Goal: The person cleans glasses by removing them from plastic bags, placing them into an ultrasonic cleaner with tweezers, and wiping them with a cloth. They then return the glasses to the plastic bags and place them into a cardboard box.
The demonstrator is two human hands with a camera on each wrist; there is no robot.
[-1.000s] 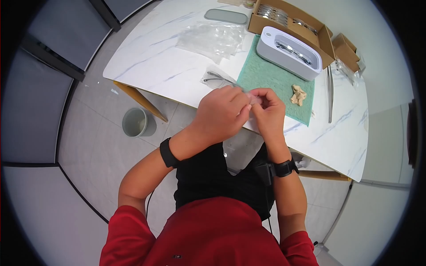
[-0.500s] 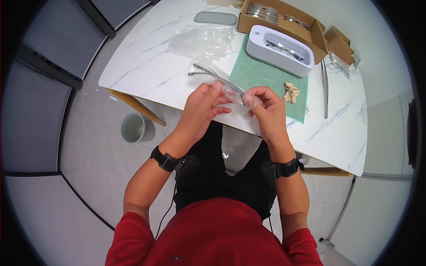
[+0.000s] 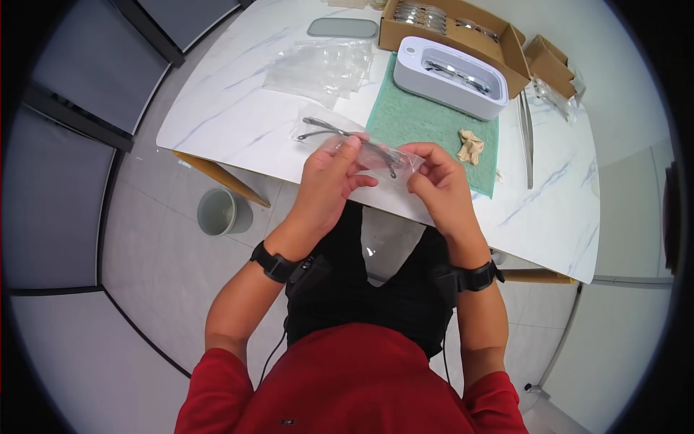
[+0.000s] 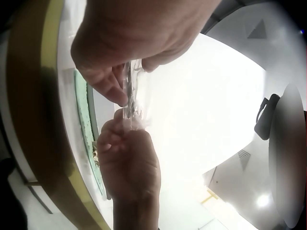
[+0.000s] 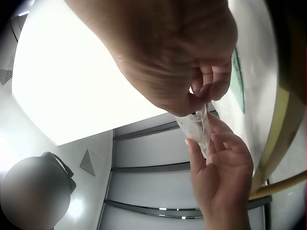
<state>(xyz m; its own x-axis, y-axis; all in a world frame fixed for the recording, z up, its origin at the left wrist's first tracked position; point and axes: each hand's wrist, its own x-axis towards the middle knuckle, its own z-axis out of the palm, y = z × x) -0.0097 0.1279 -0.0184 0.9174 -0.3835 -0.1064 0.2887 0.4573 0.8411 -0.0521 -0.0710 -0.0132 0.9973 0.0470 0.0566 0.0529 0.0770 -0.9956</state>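
A pair of glasses (image 3: 316, 124) with dark temples lies inside a clear plastic bag (image 3: 410, 165), held up over the table's front edge. My left hand (image 3: 325, 181) pinches the bag and glasses near the middle, thumb on top. At the bag's right end, my right hand (image 3: 442, 189) pinches the plastic between thumb and curled fingers. The left wrist view shows the bag (image 4: 129, 93) edge-on between both hands. In the right wrist view the left hand (image 5: 223, 167) supports the bag (image 5: 194, 127) from its far end.
Behind the hands, a white ultrasonic cleaner (image 3: 452, 79) with glasses inside stands on a green towel (image 3: 412, 116), near a crumpled beige cloth (image 3: 470, 147). Clear bags (image 3: 318, 69), a grey case (image 3: 342, 27), tweezers (image 3: 527, 145) and a cardboard box (image 3: 515, 61) of glasses surround it. A bin (image 3: 217, 211) stands below left.
The hands were close together at the bag's right end, the left covering it. My left hand then moved left onto the glasses, exposing the bag, which has since tilted to show its face.
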